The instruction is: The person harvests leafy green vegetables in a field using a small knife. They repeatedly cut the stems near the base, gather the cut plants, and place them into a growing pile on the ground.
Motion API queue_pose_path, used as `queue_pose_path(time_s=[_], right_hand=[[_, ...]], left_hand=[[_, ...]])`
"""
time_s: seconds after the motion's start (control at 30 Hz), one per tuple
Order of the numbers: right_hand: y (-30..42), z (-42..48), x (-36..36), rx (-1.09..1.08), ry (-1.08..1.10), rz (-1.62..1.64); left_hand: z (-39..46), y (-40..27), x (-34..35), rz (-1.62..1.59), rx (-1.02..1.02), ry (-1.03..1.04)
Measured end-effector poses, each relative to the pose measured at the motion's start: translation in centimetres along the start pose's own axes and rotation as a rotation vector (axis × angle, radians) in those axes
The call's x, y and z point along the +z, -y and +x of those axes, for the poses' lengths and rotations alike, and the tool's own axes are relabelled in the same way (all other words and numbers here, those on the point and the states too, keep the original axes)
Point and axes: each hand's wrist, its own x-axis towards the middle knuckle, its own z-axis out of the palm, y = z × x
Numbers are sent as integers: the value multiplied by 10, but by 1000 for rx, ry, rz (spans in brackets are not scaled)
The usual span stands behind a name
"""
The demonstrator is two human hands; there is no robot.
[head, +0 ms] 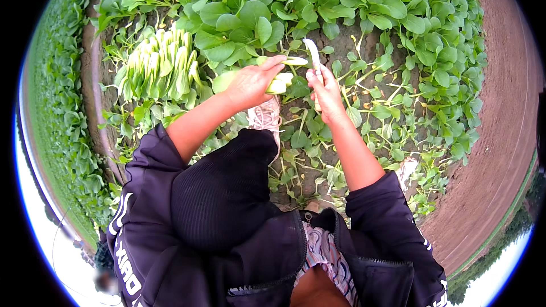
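My left hand [252,84] is closed around a few cut leafy greens [280,84] that look like bok choy. Their pale stem ends point right, and some leaves show behind the wrist. In my right hand [329,96] is a small curved harvesting knife [313,52], its blade upward and its tip bent left. The blade is close to the stem ends, and I cannot tell whether they touch. To the left, a pile of cut greens [164,62] lies with pale stem ends upward. Uncut leafy plants [251,21] stand just beyond my hands.
Loose leaves and trimmed stalks [379,106] litter the soil on the right. My shoe [265,115] is below my left hand; another shoe [407,170] is at right. Bare tilled soil [507,94] borders the bed. A person [104,264] is at lower left.
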Motion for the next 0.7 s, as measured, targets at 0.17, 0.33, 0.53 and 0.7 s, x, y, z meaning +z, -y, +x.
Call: queue_pose_path(time_s=[0.17,0.33,0.53,0.7], right_hand=[[12,-37,-6,-252,-154,303],[43,-78,15,-279,-145,109],[53,-119,53,-202,43,219],[41,-137,76,-155,158,232]], left_hand=[[-10,-51,-12,-449,108,17],[-29,-55,-23,-923,93,-240],[-59,-58,-29,-1101,146,-334],[-95,-52,-23,-1198,60,-354]])
